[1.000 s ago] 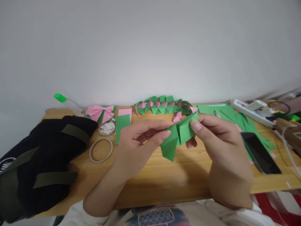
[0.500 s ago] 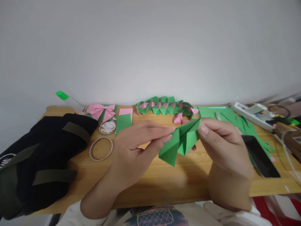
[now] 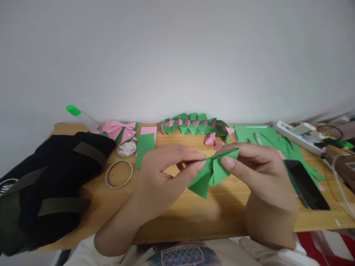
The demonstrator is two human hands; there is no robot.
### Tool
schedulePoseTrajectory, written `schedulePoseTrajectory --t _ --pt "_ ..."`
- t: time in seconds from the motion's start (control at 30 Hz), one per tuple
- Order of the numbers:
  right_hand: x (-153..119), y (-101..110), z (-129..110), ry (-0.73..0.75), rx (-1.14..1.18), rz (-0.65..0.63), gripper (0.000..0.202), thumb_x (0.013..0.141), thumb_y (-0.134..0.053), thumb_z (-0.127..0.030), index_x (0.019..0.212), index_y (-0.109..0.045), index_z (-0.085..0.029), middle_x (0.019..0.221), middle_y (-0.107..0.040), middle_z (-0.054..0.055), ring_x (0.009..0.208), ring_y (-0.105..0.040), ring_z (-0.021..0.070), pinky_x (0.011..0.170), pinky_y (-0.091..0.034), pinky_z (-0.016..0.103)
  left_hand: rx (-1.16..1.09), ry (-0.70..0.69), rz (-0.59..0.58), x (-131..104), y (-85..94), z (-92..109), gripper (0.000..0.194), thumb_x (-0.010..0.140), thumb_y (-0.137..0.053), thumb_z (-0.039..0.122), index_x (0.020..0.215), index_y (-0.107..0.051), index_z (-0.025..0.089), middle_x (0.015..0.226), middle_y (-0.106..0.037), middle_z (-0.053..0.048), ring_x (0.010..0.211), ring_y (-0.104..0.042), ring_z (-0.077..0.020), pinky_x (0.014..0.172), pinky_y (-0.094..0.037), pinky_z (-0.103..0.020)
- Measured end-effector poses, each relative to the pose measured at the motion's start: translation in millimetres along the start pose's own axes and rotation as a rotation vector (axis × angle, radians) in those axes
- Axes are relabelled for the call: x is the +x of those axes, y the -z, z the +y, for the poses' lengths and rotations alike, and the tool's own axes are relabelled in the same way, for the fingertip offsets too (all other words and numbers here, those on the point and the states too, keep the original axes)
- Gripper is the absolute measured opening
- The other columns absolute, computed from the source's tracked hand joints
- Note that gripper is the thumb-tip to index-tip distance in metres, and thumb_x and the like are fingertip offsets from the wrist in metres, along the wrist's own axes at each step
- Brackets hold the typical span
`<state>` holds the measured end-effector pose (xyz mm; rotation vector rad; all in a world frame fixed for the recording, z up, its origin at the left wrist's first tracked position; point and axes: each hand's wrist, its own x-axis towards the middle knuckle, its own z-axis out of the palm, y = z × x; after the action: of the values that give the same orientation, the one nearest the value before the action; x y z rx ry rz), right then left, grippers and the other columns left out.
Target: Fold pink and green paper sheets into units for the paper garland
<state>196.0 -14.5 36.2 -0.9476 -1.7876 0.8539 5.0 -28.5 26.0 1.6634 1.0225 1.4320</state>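
A folded piece of green paper point(image 3: 203, 179) is held above the table between both hands, its pleated flaps hanging down. My left hand point(image 3: 166, 173) pinches its upper left edge between thumb and fingers. From the other side, my right hand point(image 3: 257, 173) is closed on the right flap, thumb on the near face and fingers behind, partly hidden. Beyond the hands, along the wall, lies a chain of green and pink folded paper point(image 3: 191, 124). Two small pink folded pieces point(image 3: 210, 139) lie in front of its right end.
On the wooden table point(image 3: 177, 225) at left are a black bag point(image 3: 55, 177), a tape ring point(image 3: 119, 174), green paper sheets point(image 3: 145, 149) and pink folded paper point(image 3: 122, 130). Right of the hands are green paper strips point(image 3: 294, 151), a phone point(image 3: 307, 184) and a power strip point(image 3: 299, 135).
My right thumb has moved left and flat over the right flap, pressing it closer to the middle. The left hand keeps its pinch, almost unmoved.
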Motion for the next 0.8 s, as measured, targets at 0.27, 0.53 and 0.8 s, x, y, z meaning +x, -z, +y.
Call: schedulePoseTrajectory --t 0.27,0.53,0.8 --pt "-2 1 -1 0.008 0.014 -0.078 0.014 0.087 -0.066 -0.02 0.075 -0.072 -0.024 0.061 -0.066 -0.004 0.057 -0.06 0.0098 0.057 -0.051 0.022 -0.042 0.119 -0.111 6 0.1 3 0.015 0.081 -0.068 0.018 0.071 -0.075 0.026 0.067 -0.074 0.001 0.058 -0.063 -0.0149 0.051 -0.048 -0.025" --pt "-1 -5 2 -0.086 0.0 -0.067 0.005 0.081 -0.071 -0.021 0.077 -0.072 -0.021 0.062 -0.067 -0.003 0.052 -0.054 0.0086 0.048 -0.043 0.021 0.119 0.007 -0.123 5 0.4 2 0.014 0.079 -0.069 0.013 0.07 -0.073 0.023 0.062 -0.071 0.003 0.055 -0.061 -0.0108 0.05 -0.047 -0.02" --pt "0 -9 9 -0.173 0.162 0.103 0.009 0.08 -0.075 -0.022 0.072 -0.071 -0.024 0.063 -0.067 -0.003 0.056 -0.056 0.0091 0.05 -0.045 0.02 -0.147 0.357 -0.083 4 -1.3 -8 0.014 0.076 -0.074 0.022 0.09 -0.074 0.022 0.076 -0.076 0.002 0.064 -0.069 -0.0114 0.058 -0.057 -0.019"
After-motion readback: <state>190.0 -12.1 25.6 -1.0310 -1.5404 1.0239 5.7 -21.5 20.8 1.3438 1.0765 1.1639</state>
